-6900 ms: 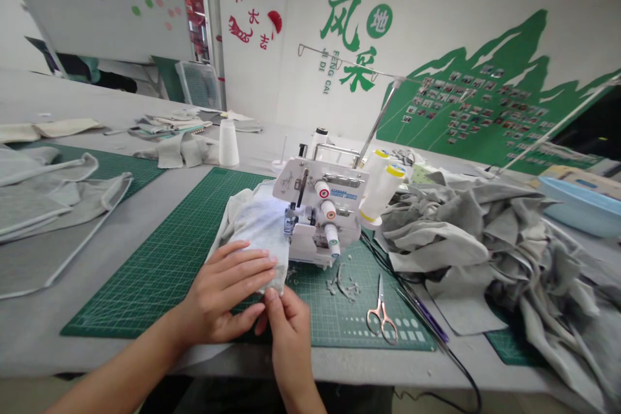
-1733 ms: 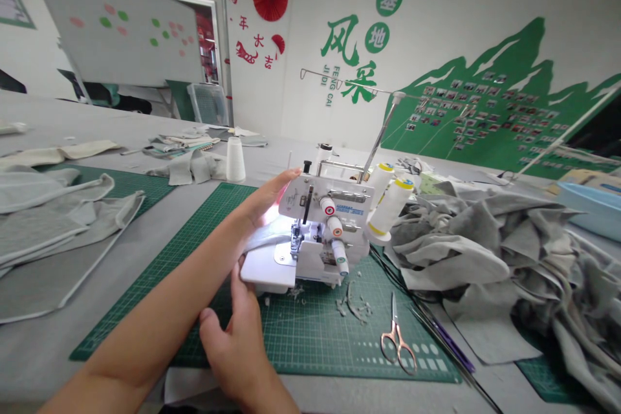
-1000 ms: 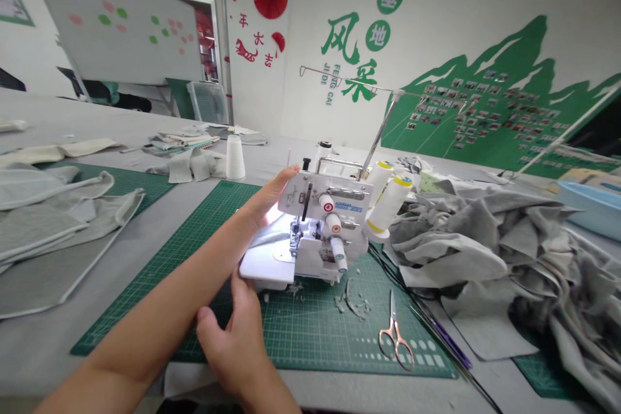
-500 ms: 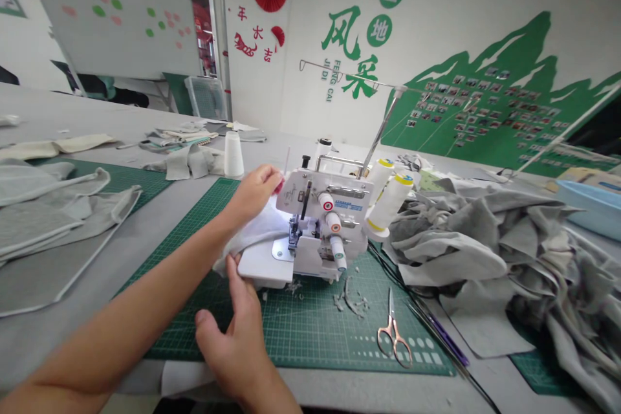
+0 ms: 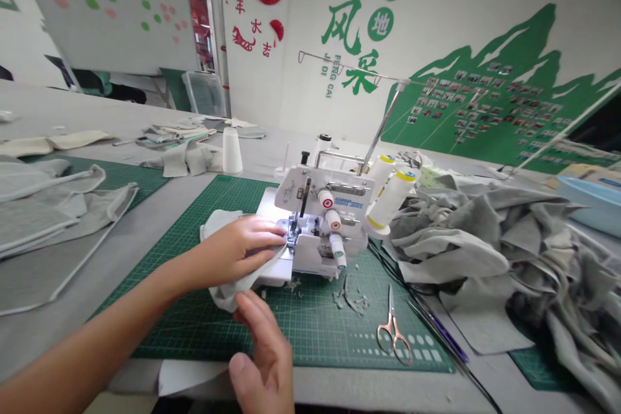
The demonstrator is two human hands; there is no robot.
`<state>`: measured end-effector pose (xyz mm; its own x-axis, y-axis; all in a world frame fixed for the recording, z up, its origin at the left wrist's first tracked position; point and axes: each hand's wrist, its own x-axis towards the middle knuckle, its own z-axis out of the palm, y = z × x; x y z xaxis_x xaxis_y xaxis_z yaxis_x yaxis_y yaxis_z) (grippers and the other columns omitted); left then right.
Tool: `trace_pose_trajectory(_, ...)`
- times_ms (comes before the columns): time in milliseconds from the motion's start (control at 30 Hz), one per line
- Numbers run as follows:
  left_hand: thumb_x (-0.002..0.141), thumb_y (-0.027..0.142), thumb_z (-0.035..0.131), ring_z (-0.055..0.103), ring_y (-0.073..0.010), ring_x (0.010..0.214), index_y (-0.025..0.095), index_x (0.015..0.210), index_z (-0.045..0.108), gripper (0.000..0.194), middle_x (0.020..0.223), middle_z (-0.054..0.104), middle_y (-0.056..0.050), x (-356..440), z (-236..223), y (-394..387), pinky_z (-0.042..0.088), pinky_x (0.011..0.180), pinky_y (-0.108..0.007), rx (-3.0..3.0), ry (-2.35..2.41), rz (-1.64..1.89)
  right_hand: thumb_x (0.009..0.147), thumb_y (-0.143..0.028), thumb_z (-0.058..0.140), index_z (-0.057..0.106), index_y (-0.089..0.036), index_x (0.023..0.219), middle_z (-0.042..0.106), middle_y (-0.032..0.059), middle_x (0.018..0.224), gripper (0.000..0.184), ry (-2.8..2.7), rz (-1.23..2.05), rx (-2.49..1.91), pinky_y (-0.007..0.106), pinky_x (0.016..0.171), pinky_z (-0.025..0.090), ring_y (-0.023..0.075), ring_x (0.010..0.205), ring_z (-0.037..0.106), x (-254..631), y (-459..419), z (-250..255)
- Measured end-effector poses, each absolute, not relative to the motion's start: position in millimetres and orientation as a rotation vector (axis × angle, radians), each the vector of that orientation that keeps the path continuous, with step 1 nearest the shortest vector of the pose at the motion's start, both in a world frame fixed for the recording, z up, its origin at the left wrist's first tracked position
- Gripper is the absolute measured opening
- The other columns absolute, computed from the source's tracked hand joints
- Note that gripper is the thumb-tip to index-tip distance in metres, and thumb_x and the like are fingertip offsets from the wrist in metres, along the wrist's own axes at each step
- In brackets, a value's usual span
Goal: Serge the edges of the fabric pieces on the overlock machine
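A white overlock sewing machine (image 5: 323, 197) stands with its lamp shining on the needle area. My left hand (image 5: 247, 242) lies flat over a piece of light grey fabric (image 5: 220, 294), its fingertips close to the presser foot (image 5: 293, 228). The fabric covers part of the machine's bed and hangs over the front left side. Below it, my right hand (image 5: 264, 343) is half turned up, thumb apart from the fingers, with the fingertips at the fabric's lower edge. Part of the fabric is hidden under my left hand.
Scissors (image 5: 394, 330) and grey scraps (image 5: 350, 297) lie on the green cutting mat (image 5: 320, 343). A heap of grey fabric (image 5: 466, 246) is at the right, beside tweezers and a purple tool (image 5: 446, 334). Thread cones (image 5: 391, 200) stand behind the machine; cut grey pieces (image 5: 53, 226) lie left.
My left hand has come down from beside the machine's top onto the fabric near the presser foot. My right hand has moved down and right, off the bed's edge. The fabric has shifted toward me.
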<state>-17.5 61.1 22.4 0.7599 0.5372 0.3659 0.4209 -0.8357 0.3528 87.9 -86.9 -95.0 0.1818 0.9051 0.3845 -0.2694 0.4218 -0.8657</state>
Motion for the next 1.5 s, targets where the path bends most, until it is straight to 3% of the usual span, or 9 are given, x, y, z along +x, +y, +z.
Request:
trace_pose_trajectory(167, 0.097, 0.027, 0.053, 0.06, -0.0259, 0.121, 0.027, 0.125, 0.067, 0.032, 0.135, 0.066, -0.005, -17.5, 17.3, 36.7, 0.046, 0.103, -0.042, 2.818, 0.84, 0.692, 0.092, -0.055, 0.061, 0.076, -0.028, 0.118, 0.072, 0.0111, 0.119, 0.04, -1.038, 0.929, -0.774, 0.041, 0.085, 0.058, 0.0282, 0.099, 0.07, 107.4, -91.8, -87.8)
trace_pose_trajectory(300, 0.096, 0.03, 0.054, 0.058, -0.0278, 0.121, 0.028, 0.128, 0.064, 0.034, 0.137, 0.064, -0.004, -15.1, 13.4, 22.0, 0.046, 0.099, -0.044, 2.879, 0.897, 0.689, 0.092, -0.055, 0.061, 0.08, -0.025, 0.095, 0.074, 0.0064, 0.091, 0.036, -1.042, 0.938, -0.79, 0.031, 0.071, 0.056, 0.0211, 0.077, 0.068, 120.3, -93.6, -82.9)
trace_pose_trajectory(400, 0.095, 0.031, 0.054, 0.057, -0.0295, 0.121, 0.029, 0.128, 0.064, 0.035, 0.138, 0.062, -0.005, -11.8, 10.0, 17.5, 0.046, 0.098, -0.047, 2.912, 0.95, 0.685, 0.095, -0.048, 0.057, 0.074, -0.021, 0.084, 0.069, 0.0037, 0.075, 0.034, -1.031, 0.945, -0.866, 0.027, 0.062, 0.054, 0.0182, 0.066, 0.065, 128.1, -92.2, -79.7)
trace_pose_trajectory(533, 0.095, 0.035, 0.054, 0.055, -0.0323, 0.124, 0.028, 0.132, 0.061, 0.038, 0.142, 0.06, -0.007, -10.5, 5.1, 17.5, 0.046, 0.099, -0.05, 2.938, 0.99, 0.673, 0.097, -0.03, 0.052, 0.066, -0.024, 0.111, 0.069, 0.0047, 0.093, 0.02, -1.158, 0.65, -1.047, 0.03, 0.072, 0.056, 0.0198, 0.082, 0.067, 144.0, -81.1, -65.1)
trace_pose_trajectory(667, 0.092, 0.033, 0.057, 0.054, -0.033, 0.127, 0.029, 0.136, 0.057, 0.045, 0.145, 0.057, -0.007, -12.8, 1.3, 17.3, 0.046, 0.101, -0.05, 2.922, 0.98, 0.687, 0.096, -0.025, 0.054, 0.054, -0.028, 0.138, 0.066, 0.0069, 0.11, 0.042, -1.503, 0.343, -1.178, 0.036, 0.085, 0.055, 0.022, 0.097, 0.064, 160.9, -59.9, -45.9)
trace_pose_trajectory(900, 0.087, 0.03, 0.061, 0.048, -0.0342, 0.135, 0.03, 0.141, 0.054, 0.054, 0.152, 0.05, -0.008, -11.5, -1.7, 19.7, 0.044, 0.106, -0.052, 2.883, 0.965, 0.664, 0.099, -0.034, 0.053, 0.057, -0.019, 0.133, 0.067, 0.0115, 0.115, 0.037, -1.604, 0.251, -1.364, 0.044, 0.089, 0.054, 0.0278, 0.104, 0.064, 166.0, -38.9, -50.9)
trace_pose_trajectory(1133, 0.087, 0.032, 0.063, 0.044, -0.035, 0.139, 0.029, 0.143, 0.052, 0.057, 0.155, 0.046, -0.01, -13.9, -0.5, 27.3, 0.041, 0.111, -0.054, 2.86, 0.906, 0.617, 0.1, -0.034, 0.052, 0.049, -0.021, 0.143, 0.067, 0.0111, 0.117, 0.045, -1.631, 0.237, -1.281, 0.041, 0.088, 0.054, 0.0257, 0.104, 0.065, 164.5, -38.6, -56.7)
trace_pose_trajectory(1267, 0.088, 0.031, 0.062, 0.04, -0.0342, 0.142, 0.031, 0.144, 0.05, 0.057, 0.157, 0.042, -0.01, -18.2, 0.3, 26.9, 0.037, 0.115, -0.055, 2.821, 0.866, 0.607, 0.1, -0.035, 0.051, 0.053, -0.019, 0.14, 0.069, 0.0112, 0.114, 0.043, -1.615, 0.247, -1.293, 0.039, 0.087, 0.055, 0.0254, 0.101, 0.066, 162.9, -36.1, -58.3)
trace_pose_trajectory(1500, 0.091, 0.042, 0.061, 0.056, -0.03, 0.127, 0.024, 0.127, 0.052, 0.04, 0.139, 0.058, -0.011, -21.6, 5.4, 42.0, 0.044, 0.107, -0.048, 2.294, 1.011, 0.977, 0.101, -0.041, 0.049, 0.054, -0.018, 0.14, 0.071, 0.0111, 0.108, 0.045, -1.635, 0.201, -1.343, 0.038, 0.084, 0.053, 0.0249, 0.092, 0.067, 163.4, -34.6, -61.5)
